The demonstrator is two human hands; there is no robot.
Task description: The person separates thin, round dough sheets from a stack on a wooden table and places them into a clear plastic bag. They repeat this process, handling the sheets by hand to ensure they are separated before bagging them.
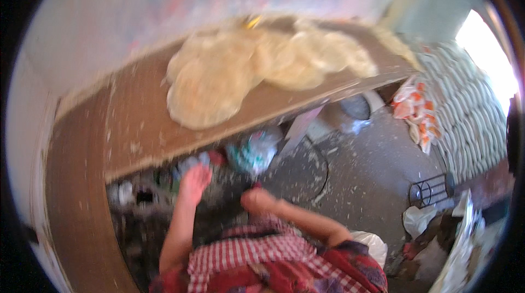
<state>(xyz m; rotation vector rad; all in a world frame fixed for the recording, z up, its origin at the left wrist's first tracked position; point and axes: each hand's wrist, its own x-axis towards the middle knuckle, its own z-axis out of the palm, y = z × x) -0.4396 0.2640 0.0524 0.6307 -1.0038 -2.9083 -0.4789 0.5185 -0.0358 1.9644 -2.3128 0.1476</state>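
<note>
My left hand (197,182) is held out just below the front edge of a brown wooden counter (139,129), with nothing seen in it. Close in front of my red-and-white checked apron (250,252) is my right hand (258,202); it is blurred, and whether its fingers hold anything cannot be made out. Beyond both hands, thin round flatbreads or dough sheets (209,88) lie overlapping on the counter in a large pile, with more (295,63) spread to the right. A small yellow object (253,22) lies behind them by the wall.
Under the counter sit plastic bags (254,153) and a round container (355,106). A dark cable (327,170) curves over the speckled floor. At the right are orange-and-white packets (416,108), stacked pale rolls or bundles (467,116), a black wire rack (430,190) and white plastic bags (418,219).
</note>
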